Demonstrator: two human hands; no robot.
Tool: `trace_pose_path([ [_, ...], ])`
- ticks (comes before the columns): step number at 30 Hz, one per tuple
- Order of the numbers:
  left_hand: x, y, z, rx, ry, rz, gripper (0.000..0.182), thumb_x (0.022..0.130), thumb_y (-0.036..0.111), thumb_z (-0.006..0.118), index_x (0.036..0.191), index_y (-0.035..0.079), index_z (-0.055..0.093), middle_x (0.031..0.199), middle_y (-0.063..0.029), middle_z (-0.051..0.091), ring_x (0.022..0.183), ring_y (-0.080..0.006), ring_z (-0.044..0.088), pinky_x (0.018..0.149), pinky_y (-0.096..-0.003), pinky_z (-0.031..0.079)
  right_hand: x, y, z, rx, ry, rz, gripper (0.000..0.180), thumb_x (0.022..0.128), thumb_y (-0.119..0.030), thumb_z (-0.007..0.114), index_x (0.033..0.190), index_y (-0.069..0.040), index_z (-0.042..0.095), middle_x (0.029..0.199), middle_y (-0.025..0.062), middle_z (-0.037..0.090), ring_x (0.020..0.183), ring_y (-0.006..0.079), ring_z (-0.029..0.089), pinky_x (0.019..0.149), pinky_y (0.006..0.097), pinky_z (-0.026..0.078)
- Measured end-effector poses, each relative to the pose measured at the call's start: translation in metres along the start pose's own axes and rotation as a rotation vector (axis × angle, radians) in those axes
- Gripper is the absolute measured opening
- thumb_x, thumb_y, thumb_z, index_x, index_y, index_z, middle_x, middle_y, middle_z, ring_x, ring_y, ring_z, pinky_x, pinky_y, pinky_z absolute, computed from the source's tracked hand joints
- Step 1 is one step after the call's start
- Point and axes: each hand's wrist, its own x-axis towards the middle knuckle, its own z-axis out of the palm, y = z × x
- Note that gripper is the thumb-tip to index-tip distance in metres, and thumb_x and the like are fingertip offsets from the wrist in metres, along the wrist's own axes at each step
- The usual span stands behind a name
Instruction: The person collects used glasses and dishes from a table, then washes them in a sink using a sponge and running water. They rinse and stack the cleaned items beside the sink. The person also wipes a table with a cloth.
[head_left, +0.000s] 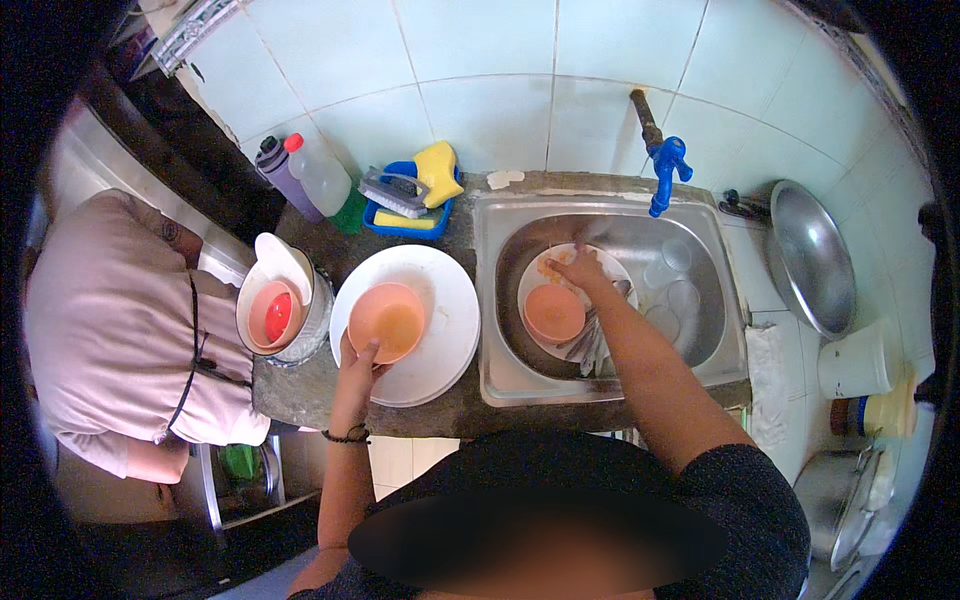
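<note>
My left hand (365, 364) grips the near rim of an orange plastic bowl (387, 322), thumb inside, over a stack of large white plates (450, 352) left of the sink. My right hand (583, 268) reaches into the stainless steel sink (491, 300), over a white plate (534, 270) with orange food residue; whether the fingers grip anything cannot be told. A second orange bowl (554, 313) sits on that plate, just left of my right forearm. Metal spoons and forks (592, 349) lie partly under the forearm. Clear drinking glasses (682, 296) stand or lie at the sink's right side.
A blue faucet (666, 169) juts over the sink. Behind the plates is a blue basket (409, 227) with sponges and a brush, beside bottles (322, 176). Nested bowls (251, 334) stand at left, near another person (142, 322). A metal basin (812, 259) leans at right.
</note>
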Motion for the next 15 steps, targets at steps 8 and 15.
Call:
trace_pose_path([
  [8, -0.023, -0.003, 0.000, 0.100, 0.182, 0.030, 0.068, 0.090, 0.027, 0.054, 0.141, 0.008, 0.013, 0.133, -0.0143, 0.036, 0.108, -0.0248, 0.051, 0.086, -0.0357, 0.046, 0.011, -0.037, 0.051, 0.186, -0.024, -0.129, 0.065, 0.065, -0.030, 0.072, 0.117, -0.006, 0.041, 0.111, 0.0299, 0.047, 0.103, 0.0449, 0.049, 0.083, 0.0475, 0.044],
  [15, -0.031, 0.004, -0.009, 0.125, 0.173, 0.098, 0.068, 0.088, 0.026, 0.057, 0.140, 0.006, 0.018, 0.134, -0.0162, 0.034, 0.106, -0.0238, 0.052, 0.085, -0.0344, 0.045, 0.024, -0.001, 0.017, -0.037, -0.145, -0.369, 0.033, 0.064, -0.030, 0.073, 0.081, -0.003, 0.062, 0.082, 0.0174, 0.064, 0.079, 0.0340, 0.061, 0.071, 0.0429, 0.048],
])
